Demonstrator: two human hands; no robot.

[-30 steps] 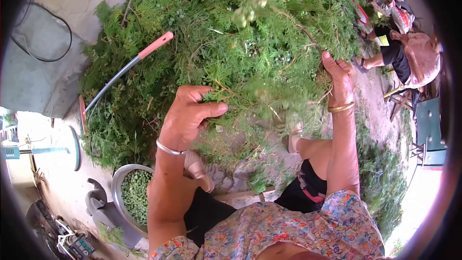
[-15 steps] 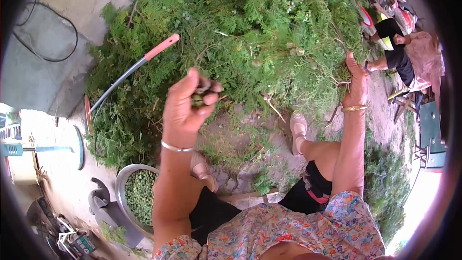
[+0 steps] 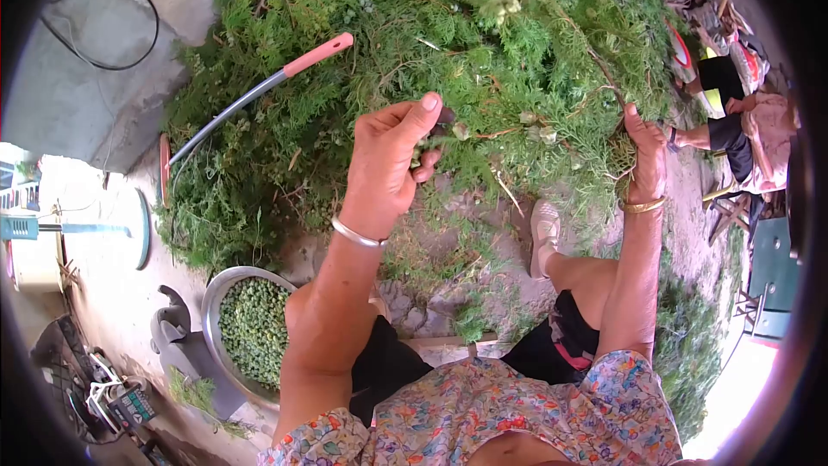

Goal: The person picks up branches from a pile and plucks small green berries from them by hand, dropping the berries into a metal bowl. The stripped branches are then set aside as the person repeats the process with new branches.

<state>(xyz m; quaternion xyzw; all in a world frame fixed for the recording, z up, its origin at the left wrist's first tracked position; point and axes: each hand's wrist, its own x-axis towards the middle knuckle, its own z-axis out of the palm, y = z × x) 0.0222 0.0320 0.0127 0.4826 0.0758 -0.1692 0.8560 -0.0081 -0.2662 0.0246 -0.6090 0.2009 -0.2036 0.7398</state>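
Observation:
My left hand [image 3: 390, 160], with a silver bangle at the wrist, is held up over the cut greenery. Its thumb and fingers are curled closed around small green cones, mostly hidden by the fingers. Just beyond the fingertips is a pale green cone [image 3: 461, 131] on a twig. My right hand [image 3: 645, 151], with a gold bangle, is closed round the stem of a leafy conifer branch [image 3: 569, 112]. More cones [image 3: 536, 131] sit on that branch between my hands. A metal basin [image 3: 210, 315] of picked green cones [image 3: 253, 328] stands by my left leg.
A large heap of conifer cuttings [image 3: 250, 147] covers the ground ahead, with a pink-handled pole [image 3: 250, 95] lying on it. A grey elephant-shaped object [image 3: 194, 349] stands beside the basin. At the right, another person [image 3: 763, 134] sits near a green chair [image 3: 770, 272].
My left hand has moved right and up toward the cones on the branch, its fingers turning inward. My right hand keeps its hold on the branch. The whole view has shifted slightly.

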